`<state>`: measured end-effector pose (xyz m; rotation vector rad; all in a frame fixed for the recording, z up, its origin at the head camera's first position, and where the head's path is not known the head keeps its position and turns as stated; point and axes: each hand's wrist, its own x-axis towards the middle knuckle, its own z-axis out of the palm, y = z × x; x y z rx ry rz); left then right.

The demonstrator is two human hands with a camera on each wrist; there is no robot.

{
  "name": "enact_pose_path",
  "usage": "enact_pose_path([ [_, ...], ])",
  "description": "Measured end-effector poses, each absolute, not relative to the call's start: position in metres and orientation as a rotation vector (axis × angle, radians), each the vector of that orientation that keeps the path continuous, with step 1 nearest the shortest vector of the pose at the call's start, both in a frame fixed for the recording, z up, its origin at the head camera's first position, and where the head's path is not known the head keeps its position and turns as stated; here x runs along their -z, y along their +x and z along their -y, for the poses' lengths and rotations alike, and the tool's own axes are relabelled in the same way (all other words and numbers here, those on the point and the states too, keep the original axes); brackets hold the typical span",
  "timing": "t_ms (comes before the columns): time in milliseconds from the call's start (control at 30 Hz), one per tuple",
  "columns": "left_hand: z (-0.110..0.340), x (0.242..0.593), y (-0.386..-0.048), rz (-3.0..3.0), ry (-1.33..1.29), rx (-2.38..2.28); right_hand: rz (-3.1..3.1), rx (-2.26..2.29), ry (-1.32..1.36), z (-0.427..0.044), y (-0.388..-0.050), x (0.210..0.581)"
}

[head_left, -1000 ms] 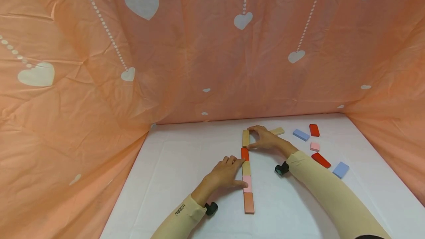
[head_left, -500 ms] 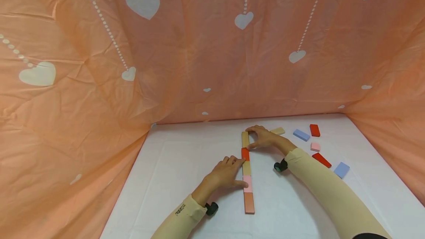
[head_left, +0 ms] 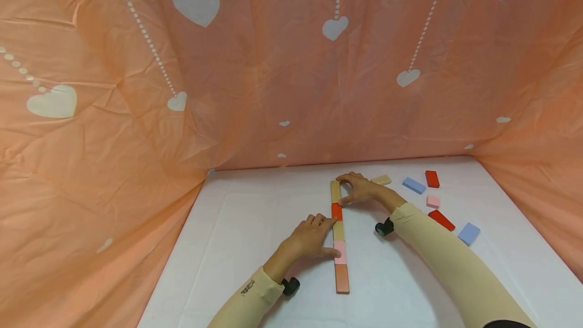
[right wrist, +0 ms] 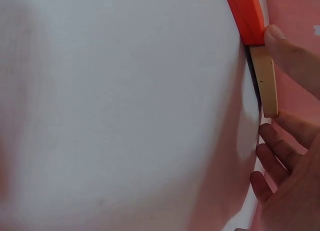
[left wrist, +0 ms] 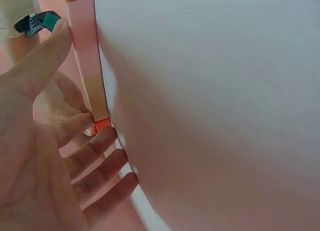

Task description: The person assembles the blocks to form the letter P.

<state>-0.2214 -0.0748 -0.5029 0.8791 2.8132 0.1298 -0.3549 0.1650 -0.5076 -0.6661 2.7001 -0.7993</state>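
While 5 blocks (head_left: 338,230) align, right grip (head_left: 361,189) pinches far block (head_left: 335,192).

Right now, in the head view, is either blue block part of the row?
No, the near blue block and the far blue block both lie apart, right of the row of blocks.

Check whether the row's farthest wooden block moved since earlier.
Yes: in the head view, that wooden block slid slightly left and nearer, judged against the terracotta block.
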Motion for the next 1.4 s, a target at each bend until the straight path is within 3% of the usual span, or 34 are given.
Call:
enact_pose_path([
  [1400,0.0756,0.5053,-0.2231,-2.79,0.893,-0.212,-2.705,0.935,-0.672,-0.167,-0.3494,0.5125],
])
